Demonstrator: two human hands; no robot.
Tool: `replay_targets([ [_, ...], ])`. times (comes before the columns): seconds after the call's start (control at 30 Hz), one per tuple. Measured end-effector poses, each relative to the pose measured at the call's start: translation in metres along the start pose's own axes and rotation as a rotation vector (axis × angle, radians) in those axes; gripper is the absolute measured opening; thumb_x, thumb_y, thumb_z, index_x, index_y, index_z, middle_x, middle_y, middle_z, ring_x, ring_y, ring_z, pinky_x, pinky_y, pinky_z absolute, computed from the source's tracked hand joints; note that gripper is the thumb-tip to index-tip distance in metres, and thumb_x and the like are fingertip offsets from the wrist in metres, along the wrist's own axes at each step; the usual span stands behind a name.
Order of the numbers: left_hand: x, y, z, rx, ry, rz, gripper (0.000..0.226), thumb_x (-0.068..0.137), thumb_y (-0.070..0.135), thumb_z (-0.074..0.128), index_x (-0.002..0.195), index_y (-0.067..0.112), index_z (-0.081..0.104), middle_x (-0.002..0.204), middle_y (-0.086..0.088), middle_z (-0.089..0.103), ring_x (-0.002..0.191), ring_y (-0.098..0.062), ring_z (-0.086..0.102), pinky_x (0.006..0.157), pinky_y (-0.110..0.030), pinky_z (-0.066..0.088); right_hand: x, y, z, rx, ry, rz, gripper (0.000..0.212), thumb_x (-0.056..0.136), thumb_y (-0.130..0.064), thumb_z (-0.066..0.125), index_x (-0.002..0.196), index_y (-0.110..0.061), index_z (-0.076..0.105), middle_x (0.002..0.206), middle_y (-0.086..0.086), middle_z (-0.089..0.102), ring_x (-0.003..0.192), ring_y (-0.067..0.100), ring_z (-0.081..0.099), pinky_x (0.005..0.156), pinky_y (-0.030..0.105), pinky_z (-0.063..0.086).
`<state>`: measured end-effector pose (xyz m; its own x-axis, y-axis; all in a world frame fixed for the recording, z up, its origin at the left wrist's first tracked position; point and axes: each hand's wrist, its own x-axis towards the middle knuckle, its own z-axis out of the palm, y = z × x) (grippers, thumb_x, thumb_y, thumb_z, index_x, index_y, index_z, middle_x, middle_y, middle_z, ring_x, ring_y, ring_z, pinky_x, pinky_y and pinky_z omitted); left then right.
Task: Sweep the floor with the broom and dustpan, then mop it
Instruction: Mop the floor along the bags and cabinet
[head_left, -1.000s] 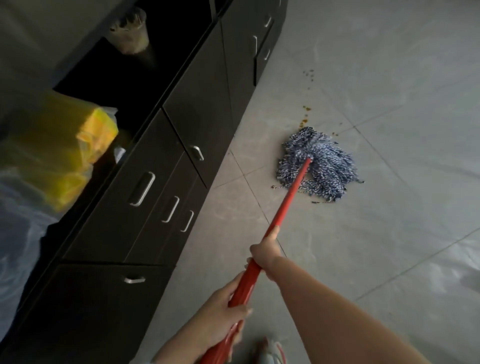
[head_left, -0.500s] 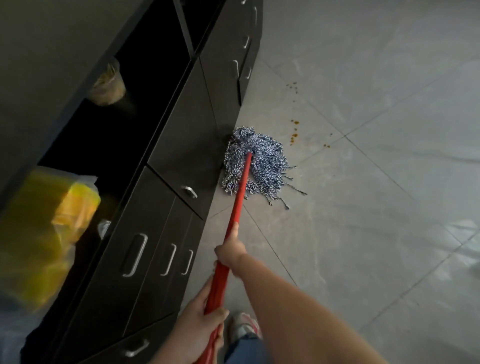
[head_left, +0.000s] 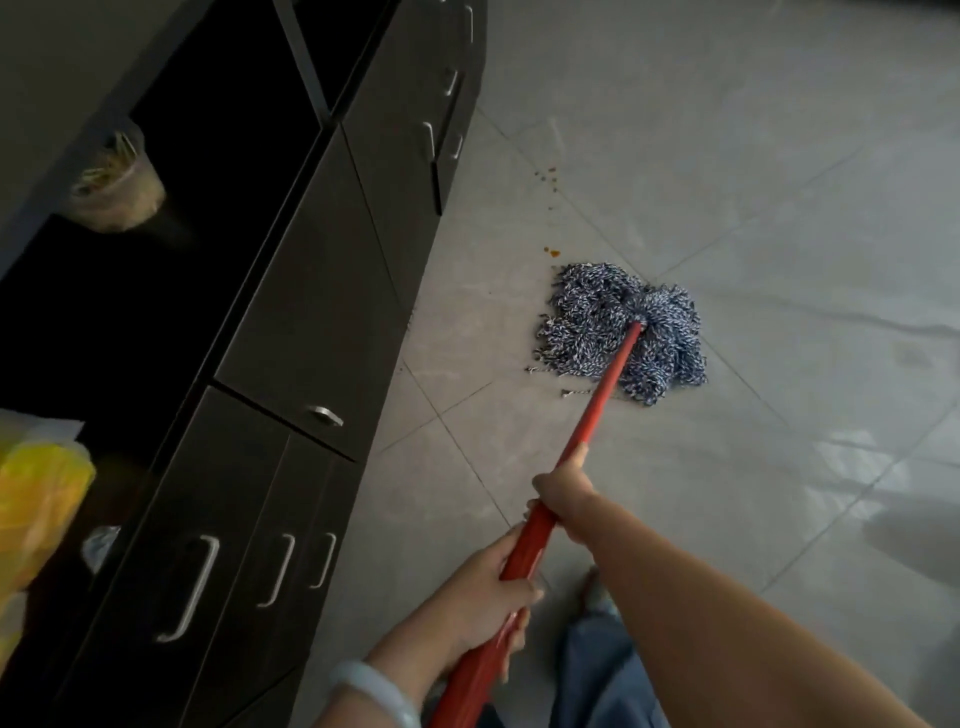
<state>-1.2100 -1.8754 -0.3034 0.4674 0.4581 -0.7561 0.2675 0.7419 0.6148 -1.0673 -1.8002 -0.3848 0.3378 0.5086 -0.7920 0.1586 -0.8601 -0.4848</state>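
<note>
Mop head (head_left: 623, 330) flat on grey floor (head_left: 779, 182), orange crumbs (head_left: 551, 253) just beyond; my left hand (head_left: 485, 597) and right hand (head_left: 563, 493) fingers clamped round red handle (head_left: 605, 384).

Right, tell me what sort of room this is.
Probably a home kitchen or dining area: grey floor tiles, a long dark cabinet with metal-handled drawers, a cup of sticks on its open shelf, and food-like crumbs near the mop.
</note>
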Motion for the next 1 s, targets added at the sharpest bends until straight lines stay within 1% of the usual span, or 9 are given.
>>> replay_targets([
  [0.1,-0.010,-0.003,-0.009,-0.060,0.045,-0.011,0.072,0.093,0.000,0.054,0.146,0.042,0.031,0.059,-0.007,0.047,0.043,-0.016,0.046,0.041,-0.025,0.041,-0.008,-0.012,0.016,-0.046,-0.068,-0.031,0.084,0.085,-0.004,0.054,0.149,-0.027,0.005,0.135,0.023,0.047,0.111,0.038,0.057,0.090,0.045,0.050],
  [0.23,-0.019,0.002,-0.019,-0.083,0.167,-0.024,0.074,0.092,0.004,0.059,0.146,0.045,0.027,0.057,-0.006,0.052,0.043,-0.017,0.048,0.037,-0.027,0.042,-0.010,-0.037,0.041,-0.081,-0.206,-0.076,0.090,0.084,-0.004,0.053,0.149,-0.033,-0.002,0.134,0.024,0.048,0.110,0.038,0.059,0.092,0.047,0.051],
  [0.37,-0.015,0.021,-0.013,-0.094,0.313,-0.003,0.074,0.092,0.005,0.059,0.144,0.048,0.028,0.057,-0.008,0.052,0.042,-0.019,0.049,0.038,-0.028,0.042,0.000,-0.073,0.049,-0.237,-0.392,-0.006,0.099,0.091,-0.007,0.050,0.144,-0.032,-0.030,0.123,0.019,0.056,0.106,0.033,0.063,0.090,0.043,0.054],
  [0.47,0.000,0.039,-0.001,-0.096,0.377,0.008,0.075,0.093,0.006,0.057,0.142,0.053,0.027,0.058,-0.009,0.052,0.042,-0.020,0.049,0.038,-0.029,0.043,0.017,-0.089,0.045,-0.263,-0.443,-0.098,0.094,0.092,-0.006,0.049,0.147,-0.026,-0.024,0.134,0.024,0.048,0.117,0.037,0.056,0.098,0.046,0.049],
  [0.63,0.037,0.067,0.030,-0.088,0.354,0.004,0.073,0.094,0.007,0.056,0.141,0.056,0.028,0.062,-0.009,0.052,0.047,-0.018,0.050,0.044,-0.031,0.046,0.051,-0.092,-0.002,-0.243,-0.359,-0.051,0.095,0.091,-0.008,0.048,0.146,-0.033,-0.026,0.123,0.016,0.054,0.105,0.032,0.062,0.085,0.041,0.056],
  [0.77,0.079,0.084,0.078,-0.059,0.284,0.033,0.076,0.094,0.004,0.054,0.142,0.055,0.026,0.062,-0.009,0.050,0.048,-0.018,0.050,0.045,-0.028,0.045,0.084,-0.073,-0.069,-0.159,-0.242,-0.060,0.094,0.086,-0.007,0.046,0.148,-0.034,-0.019,0.119,0.018,0.057,0.095,0.034,0.067,0.079,0.046,0.058],
  [0.87,0.112,0.096,0.120,-0.048,0.216,0.048,0.075,0.093,0.001,0.051,0.141,0.054,0.029,0.059,-0.008,0.046,0.045,-0.016,0.047,0.041,-0.026,0.042,0.103,-0.059,-0.126,-0.071,-0.166,-0.029,0.094,0.085,-0.005,0.045,0.148,-0.036,-0.017,0.114,0.022,0.059,0.075,0.031,0.068,0.070,0.046,0.060],
  [0.9,0.120,0.100,0.131,-0.047,0.191,0.045,0.074,0.092,0.001,0.051,0.139,0.054,0.030,0.059,-0.007,0.046,0.044,-0.015,0.047,0.040,-0.026,0.042,0.108,-0.054,-0.143,-0.050,-0.139,-0.016,0.093,0.085,-0.004,0.045,0.148,-0.035,-0.016,0.114,0.024,0.058,0.072,0.031,0.067,0.070,0.046,0.059],
  [1.0,0.135,0.112,0.143,0.003,0.126,0.037,0.070,0.092,0.006,0.053,0.140,0.053,0.033,0.062,-0.005,0.050,0.047,-0.013,0.051,0.043,-0.026,0.045,0.122,-0.047,-0.178,-0.049,-0.080,0.009,0.091,0.087,-0.005,0.049,0.150,-0.030,-0.012,0.109,0.018,0.055,0.084,0.035,0.064,0.079,0.050,0.057],
])
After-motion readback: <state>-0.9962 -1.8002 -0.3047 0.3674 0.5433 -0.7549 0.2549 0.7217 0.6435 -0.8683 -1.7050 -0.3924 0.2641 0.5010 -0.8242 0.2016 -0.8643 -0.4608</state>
